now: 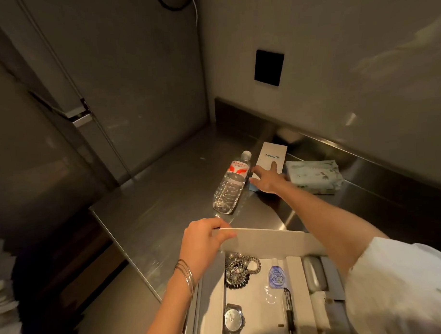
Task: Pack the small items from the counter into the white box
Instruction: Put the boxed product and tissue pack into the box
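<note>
Head view: two hands (267, 181) (204, 240), one white box (264, 239), one bottle (231, 184).

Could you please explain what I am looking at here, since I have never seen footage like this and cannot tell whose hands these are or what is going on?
There is no machine: a person wears a head camera that looks down at their own hands. The left hand grips the far wall of the white box, which already holds a watch and jewellery. The right hand reaches over the steel counter onto a small Anker box, between a lying water bottle and a tissue pack.
</note>
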